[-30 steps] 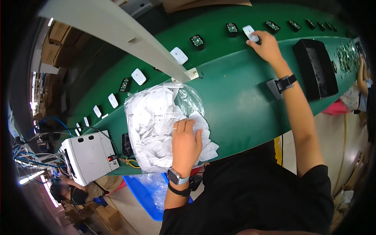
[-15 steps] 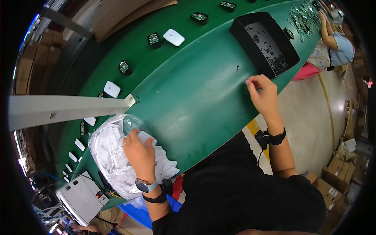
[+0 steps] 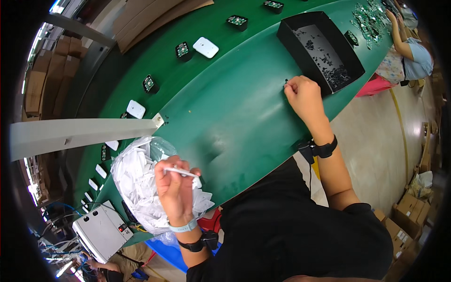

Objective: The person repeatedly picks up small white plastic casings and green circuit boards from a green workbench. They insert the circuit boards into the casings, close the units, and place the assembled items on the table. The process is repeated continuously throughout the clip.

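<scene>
My left hand [image 3: 176, 190] grips a white plastic cover [image 3: 182, 172], turned nearly edge-on, above a clear plastic bag [image 3: 136, 188] full of similar white covers. The palm faces up and the fingers curl around the cover's edges. Over the green tabletop, my right hand [image 3: 303, 96] has thumb and forefinger pinched together on a small black part [image 3: 286, 81], mostly covered by the fingertips. Just right of this hand stands a black open box [image 3: 307, 63] with many tiny black parts scattered on its light bottom.
A green conveyor [image 3: 164, 61] carries white covers and black housings with circuit boards [image 3: 183, 50]. A grey metal post [image 3: 84, 134] reaches over to the table edge. A white machine [image 3: 101, 232] stands lower left. A co-worker [image 3: 416, 56] sits far right beside piled circuit boards [image 3: 369, 23].
My left hand has lifted a white cover from the bag and turned palm up. My right hand has moved left and slightly away to the small black parts on the table.
</scene>
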Motion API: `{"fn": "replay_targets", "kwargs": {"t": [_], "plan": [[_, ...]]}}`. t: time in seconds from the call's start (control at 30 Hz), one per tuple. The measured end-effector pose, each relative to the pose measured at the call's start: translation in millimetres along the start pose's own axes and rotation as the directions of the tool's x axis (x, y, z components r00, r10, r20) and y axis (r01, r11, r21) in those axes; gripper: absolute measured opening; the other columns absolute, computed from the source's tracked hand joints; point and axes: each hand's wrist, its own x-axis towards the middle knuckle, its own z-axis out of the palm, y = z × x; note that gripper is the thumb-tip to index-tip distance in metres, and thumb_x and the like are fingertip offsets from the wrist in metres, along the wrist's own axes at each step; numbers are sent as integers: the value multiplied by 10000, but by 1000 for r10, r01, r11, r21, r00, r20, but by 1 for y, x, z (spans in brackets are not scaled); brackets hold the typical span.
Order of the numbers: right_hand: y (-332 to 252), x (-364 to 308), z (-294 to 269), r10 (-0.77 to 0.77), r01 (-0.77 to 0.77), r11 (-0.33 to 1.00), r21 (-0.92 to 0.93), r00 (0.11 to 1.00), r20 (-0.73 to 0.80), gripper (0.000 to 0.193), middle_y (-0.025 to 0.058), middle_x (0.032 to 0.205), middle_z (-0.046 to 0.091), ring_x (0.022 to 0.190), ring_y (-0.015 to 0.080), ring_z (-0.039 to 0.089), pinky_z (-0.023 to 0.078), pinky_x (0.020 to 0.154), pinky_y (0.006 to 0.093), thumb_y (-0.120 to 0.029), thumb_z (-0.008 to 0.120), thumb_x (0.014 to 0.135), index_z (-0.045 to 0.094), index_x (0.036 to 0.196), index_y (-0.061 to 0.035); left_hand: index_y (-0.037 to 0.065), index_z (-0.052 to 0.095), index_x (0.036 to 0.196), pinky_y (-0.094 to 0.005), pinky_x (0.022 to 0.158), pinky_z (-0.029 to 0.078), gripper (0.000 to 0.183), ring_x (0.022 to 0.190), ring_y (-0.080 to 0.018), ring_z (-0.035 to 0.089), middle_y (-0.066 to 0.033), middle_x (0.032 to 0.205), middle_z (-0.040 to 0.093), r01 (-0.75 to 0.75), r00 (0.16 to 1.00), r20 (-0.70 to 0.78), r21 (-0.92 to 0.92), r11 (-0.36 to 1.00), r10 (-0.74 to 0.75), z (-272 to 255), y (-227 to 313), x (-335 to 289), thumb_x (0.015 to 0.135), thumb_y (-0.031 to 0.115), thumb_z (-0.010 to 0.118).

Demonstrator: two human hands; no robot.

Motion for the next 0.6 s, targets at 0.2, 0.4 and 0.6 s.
{"fn": "replay_targets", "kwargs": {"t": [0.2,0.4,0.6], "plan": [[-21,-7,-12,-98,77,978,192,990,102,34,145,816,643,711,303,632,508,651,378,-35,651,854,646,854,-1,0,438,1398,-308,693,384,563,848,-168,439,-68,1060,474,399,917,202,-438,806,-344,33,-17,4,920,215,643],[-124,-55,-44,-453,239,695,678,878,155,127,99,847,621,738,255,615,501,653,349,-28,732,828,626,897,-38,-9,287,1536,-261,671,369,693,830,-141,435,-42,1119,477,580,808,400,-417,700,-431,50,-28,5,934,188,567],[-150,-70,-35,-551,369,667,647,829,94,167,85,886,611,755,269,596,502,647,365,8,723,789,613,907,-31,26,236,1565,-276,690,383,650,883,-125,474,-24,1094,551,529,848,279,-387,755,-451,65,-25,-10,1019,299,459]]}}
